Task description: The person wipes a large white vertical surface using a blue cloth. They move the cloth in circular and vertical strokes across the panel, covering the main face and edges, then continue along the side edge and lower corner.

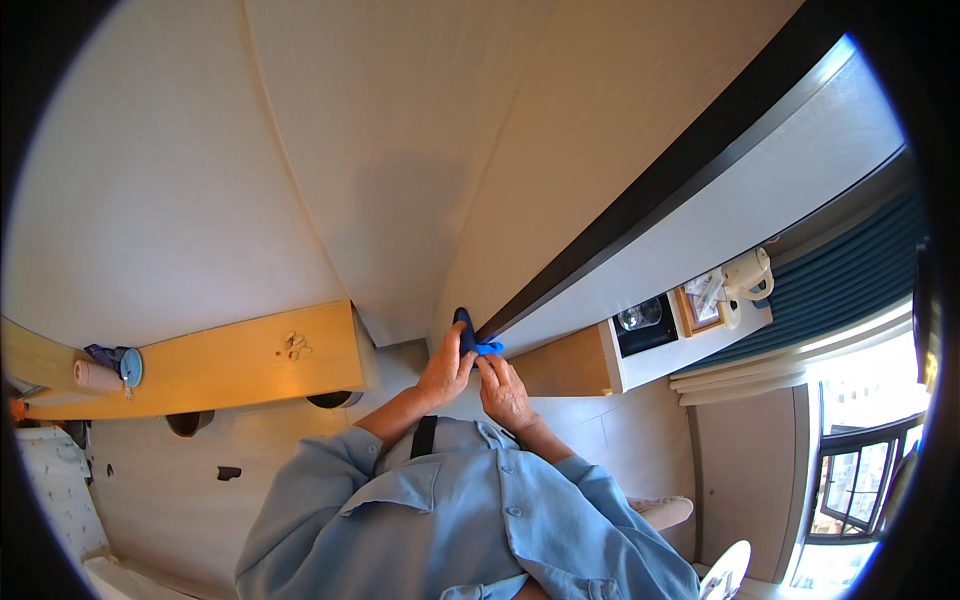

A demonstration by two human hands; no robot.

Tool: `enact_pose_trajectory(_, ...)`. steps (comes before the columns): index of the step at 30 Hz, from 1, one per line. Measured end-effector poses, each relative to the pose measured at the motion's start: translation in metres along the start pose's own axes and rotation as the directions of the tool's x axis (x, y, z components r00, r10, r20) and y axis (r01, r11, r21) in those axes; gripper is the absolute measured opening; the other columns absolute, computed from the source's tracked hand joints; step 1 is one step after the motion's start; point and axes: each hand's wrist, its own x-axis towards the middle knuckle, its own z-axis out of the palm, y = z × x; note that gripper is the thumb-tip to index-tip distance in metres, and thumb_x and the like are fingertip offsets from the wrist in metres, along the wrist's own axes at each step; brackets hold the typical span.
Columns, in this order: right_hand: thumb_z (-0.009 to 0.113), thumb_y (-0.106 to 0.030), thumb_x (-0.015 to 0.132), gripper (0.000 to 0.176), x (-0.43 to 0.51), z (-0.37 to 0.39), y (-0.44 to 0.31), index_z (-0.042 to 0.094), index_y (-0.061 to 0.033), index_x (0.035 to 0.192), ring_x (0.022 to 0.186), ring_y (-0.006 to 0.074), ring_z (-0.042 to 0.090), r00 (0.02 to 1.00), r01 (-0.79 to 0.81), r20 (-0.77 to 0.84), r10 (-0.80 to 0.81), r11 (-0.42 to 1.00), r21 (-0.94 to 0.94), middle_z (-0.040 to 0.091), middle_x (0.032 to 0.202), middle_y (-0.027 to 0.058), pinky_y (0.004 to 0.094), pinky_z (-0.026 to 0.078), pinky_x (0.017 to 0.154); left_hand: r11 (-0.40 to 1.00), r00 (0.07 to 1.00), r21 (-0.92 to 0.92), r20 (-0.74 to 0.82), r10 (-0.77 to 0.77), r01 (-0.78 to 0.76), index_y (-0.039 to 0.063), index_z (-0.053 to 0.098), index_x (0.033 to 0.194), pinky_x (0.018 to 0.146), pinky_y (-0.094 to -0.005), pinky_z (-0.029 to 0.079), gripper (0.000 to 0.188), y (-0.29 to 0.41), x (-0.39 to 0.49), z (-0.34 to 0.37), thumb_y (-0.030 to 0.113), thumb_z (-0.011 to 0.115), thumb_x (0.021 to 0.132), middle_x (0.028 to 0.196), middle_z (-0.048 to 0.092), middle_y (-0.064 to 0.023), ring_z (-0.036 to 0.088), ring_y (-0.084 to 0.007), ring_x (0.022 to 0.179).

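Both hands meet in front of the body, near the lower end of a dark vertical edge strip (600, 244) on a pale panel. My left hand (448, 367) grips a dark blue item (466, 334), perhaps cloth or a slipper; its exact kind is unclear. The fingers of my right hand (504, 390) pinch a bright blue part (490, 348) beside it. Whether the two blue parts are one piece cannot be told. The fingertips are partly hidden.
Left, a wooden desk (240, 360) bears small pale pieces (297, 345), a pink cup (97, 375) and a round blue object (130, 367). Right, a cabinet (574, 367) holds a white electric kettle (748, 274) and a wooden tray (697, 311). A chair back (726, 574) stands lower right.
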Motion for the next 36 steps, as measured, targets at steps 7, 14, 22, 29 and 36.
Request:
enact_pose_trajectory(7, 0.061, 0.004, 0.084, 0.056, 0.010, -0.015, -0.024, 0.052, -0.0014, 0.138, 0.115, 0.0412, 0.058, 0.986, -0.169, 0.043, 0.164, 0.969, 0.179, 0.053, 0.131, 0.0215, 0.0470, 0.051, 0.095, 0.816, 0.903, -0.547, -0.232, -0.361, 0.185, -0.001, 0.045, 0.128, 0.087, -0.0397, 0.047, 0.036, -0.026, 0.005, 0.041, 0.021, 0.058, 0.103, 0.112, 0.054, -0.0184, 0.056, -0.0249, 0.095)
enact_pose_trajectory(14, 0.064, 0.002, 0.080, 0.055, 0.004, -0.001, -0.025, 0.056, 0.0019, 0.134, 0.121, 0.0426, 0.054, 0.972, -0.221, 0.117, 0.203, 0.961, 0.165, 0.050, 0.134, 0.0222, 0.0476, 0.047, 0.102, 0.538, 0.510, -0.678, -0.272, -0.816, 0.501, 0.001, 0.053, 0.117, 0.090, -0.0415, 0.044, 0.034, -0.068, 0.009, 0.106, 0.029, 0.061, 0.100, 0.117, 0.051, -0.0240, 0.052, -0.0291, 0.104)
enact_pose_trajectory(22, 0.062, -0.003, 0.079, 0.054, -0.018, 0.081, 0.026, 0.058, -0.0061, 0.133, 0.113, 0.0448, 0.056, 0.855, -0.354, 0.436, 0.281, 0.931, 0.094, 0.052, 0.129, 0.0221, 0.0518, 0.048, 0.094, 0.250, 0.310, -0.658, -0.027, -0.950, 0.710, -0.002, 0.068, 0.108, 0.067, -0.0457, 0.056, 0.035, -0.201, 0.001, 0.133, 0.031, 0.063, 0.097, 0.106, 0.067, -0.0237, 0.068, -0.0321, 0.089)
enact_pose_trajectory(29, 0.064, -0.005, 0.084, 0.047, -0.018, 0.088, 0.019, 0.056, -0.0006, 0.130, 0.111, 0.0473, 0.057, 0.878, -0.403, 0.355, 0.320, 0.896, 0.188, 0.054, 0.125, 0.0239, 0.0528, 0.049, 0.092, 0.140, 0.461, -0.759, 0.228, -0.858, 0.636, 0.001, 0.067, 0.109, 0.055, -0.0353, 0.055, 0.022, -0.156, 0.006, 0.092, 0.016, 0.061, 0.094, 0.088, 0.070, -0.0086, 0.067, -0.0198, 0.067)
enact_pose_trajectory(36, 0.066, 0.004, 0.082, 0.034, 0.034, -0.022, -0.051, 0.065, 0.0051, 0.116, 0.101, 0.0433, 0.060, 0.973, -0.231, 0.041, 0.227, 0.959, 0.167, 0.061, 0.111, 0.0233, 0.0471, 0.050, 0.088, 0.462, 0.745, -0.756, 0.051, -0.665, 0.464, -0.002, 0.059, 0.121, 0.075, -0.0300, 0.049, 0.026, 0.007, 0.016, 0.018, 0.011, 0.058, 0.098, 0.106, 0.065, -0.0093, 0.060, -0.0163, 0.089)
